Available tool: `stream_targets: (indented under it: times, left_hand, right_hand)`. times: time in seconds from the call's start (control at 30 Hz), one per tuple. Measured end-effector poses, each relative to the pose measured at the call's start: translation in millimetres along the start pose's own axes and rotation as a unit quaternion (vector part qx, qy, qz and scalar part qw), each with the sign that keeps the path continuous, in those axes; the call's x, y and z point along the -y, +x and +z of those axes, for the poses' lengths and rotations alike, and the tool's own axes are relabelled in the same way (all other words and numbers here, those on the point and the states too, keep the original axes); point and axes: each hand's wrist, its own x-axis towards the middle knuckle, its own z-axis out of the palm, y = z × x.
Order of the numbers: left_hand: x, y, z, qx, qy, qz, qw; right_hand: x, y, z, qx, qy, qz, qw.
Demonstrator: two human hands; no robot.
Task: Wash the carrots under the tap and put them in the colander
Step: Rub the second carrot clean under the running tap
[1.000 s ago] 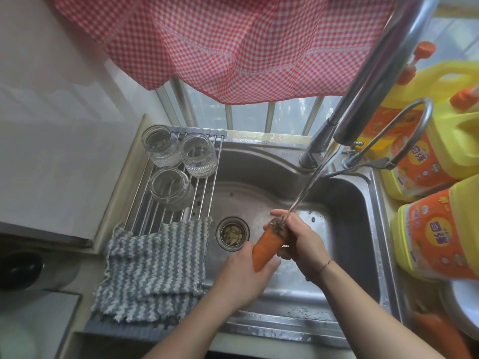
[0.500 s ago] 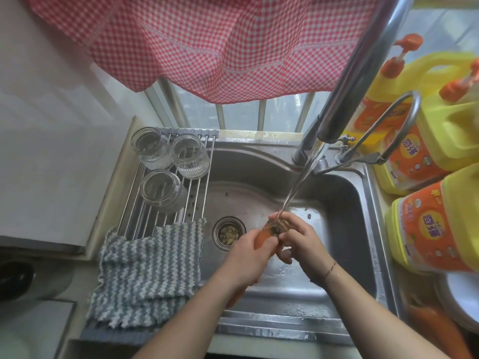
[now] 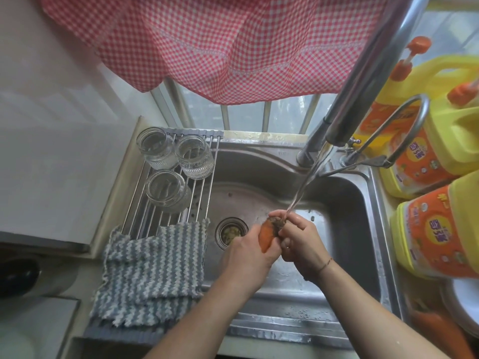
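Note:
An orange carrot (image 3: 267,235) with a dark, dirty top is held over the steel sink (image 3: 344,211), right under the thin stream of water from the tap (image 3: 363,81). My left hand (image 3: 246,257) grips its lower part from the left. My right hand (image 3: 302,240) pinches the dirty top end, fingers curled round it. More carrots (image 3: 438,330) lie blurred at the lower right, by a white rimmed vessel (image 3: 464,304) cut off by the frame edge.
A drying rack (image 3: 166,211) over the sink's left side holds three glass jars (image 3: 166,189) and a grey striped cloth (image 3: 153,270). Large yellow oil bottles (image 3: 440,229) stand to the right. The drain strainer (image 3: 231,230) sits left of my hands.
My left hand slid up over the carrot and back down, so more orange shows again. The right hand keeps rubbing the top end under the stream.

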Motion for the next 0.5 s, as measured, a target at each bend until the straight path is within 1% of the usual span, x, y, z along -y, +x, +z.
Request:
stream_targets:
  times: [0.07,0.13,0.2,0.33,0.43,0.5]
  left_hand:
    - [0,-1,-1,-0.018,0.047,0.008,0.999]
    - [0,-4,0,-0.036,0.070,0.018,0.997]
    - [0,-6,4,-0.043,0.075,0.025,0.996]
    - [3,-10,10,-0.045,0.086,0.026,0.995]
    - [6,-11,8,-0.052,0.080,0.028,0.995]
    - [6,-11,6,-0.059,0.064,0.024,0.996]
  right_hand:
    - [-2,2,-2,0.006,0.024,0.017,1.000]
    - [-4,2,-3,0.006,0.028,0.019,0.999]
    - [-3,0,-1,0.001,0.019,0.009,1.000]
    - [1,-4,1,-0.010,-0.046,-0.024,0.999]
    - [-2,-6,-2,0.026,-0.014,-0.018,0.999]
    - [-3,-5,-3,0.036,-0.003,-0.010,0.999]
